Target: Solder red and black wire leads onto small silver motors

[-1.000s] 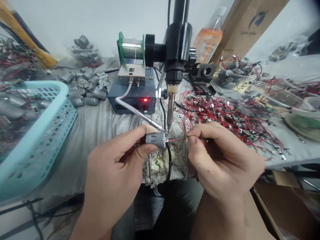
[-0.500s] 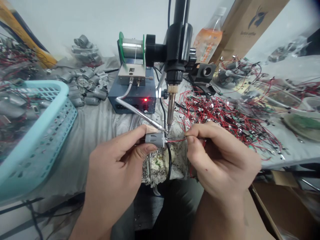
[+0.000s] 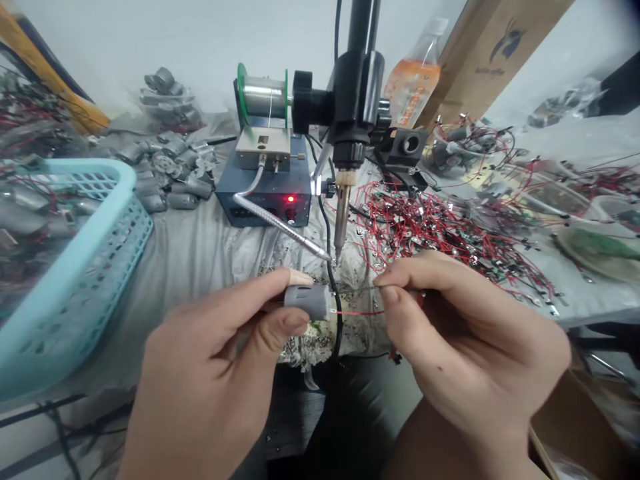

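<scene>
A small grey electric motor [image 3: 307, 302] lies on its side between the thumb and fingers of my left hand [image 3: 215, 360]. Its terminal end faces right. From the lower terminal a red wire [image 3: 357, 313] runs toward my right hand [image 3: 460, 340]. A thin dark wire [image 3: 357, 289] stretches from the upper terminal side to the pinched thumb and forefinger of that hand. Whether it is joined to the terminal is too small to tell. Just above the motor, apart from it, is the tip of a soldering iron [image 3: 341, 230], with the solder feed tube [image 3: 285, 228] ending beside it.
A blue solder feeder [image 3: 265, 207] with a lit red lamp carries a solder spool [image 3: 264, 97]. To the left are a light-blue basket [image 3: 127, 207] and a pile of motors [image 3: 170, 167]. Red-wired parts [image 3: 440, 230] are heaped on the right. A bottle [image 3: 415, 87] stands behind.
Both hands have come down and toward me, taking the motor from beside the iron tip to below it. The right hand has also shifted right, and the two wires now spread apart.
</scene>
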A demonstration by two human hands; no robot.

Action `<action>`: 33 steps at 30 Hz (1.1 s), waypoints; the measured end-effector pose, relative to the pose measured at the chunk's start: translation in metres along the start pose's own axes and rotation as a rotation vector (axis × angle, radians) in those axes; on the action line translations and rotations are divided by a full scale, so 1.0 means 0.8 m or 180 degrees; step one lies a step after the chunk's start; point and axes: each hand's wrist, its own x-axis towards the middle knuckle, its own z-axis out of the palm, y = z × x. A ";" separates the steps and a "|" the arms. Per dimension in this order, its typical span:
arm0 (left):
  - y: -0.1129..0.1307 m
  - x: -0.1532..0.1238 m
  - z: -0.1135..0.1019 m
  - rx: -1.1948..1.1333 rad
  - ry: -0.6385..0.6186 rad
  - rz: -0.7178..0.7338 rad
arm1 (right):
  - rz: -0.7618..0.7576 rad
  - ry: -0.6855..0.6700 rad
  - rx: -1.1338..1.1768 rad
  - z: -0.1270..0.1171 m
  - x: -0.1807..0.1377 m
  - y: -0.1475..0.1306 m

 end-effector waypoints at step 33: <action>0.040 -0.082 0.043 -0.1376 -0.2246 0.0868 | 0.1618 -0.1605 -0.2457 -0.295 -0.150 -0.136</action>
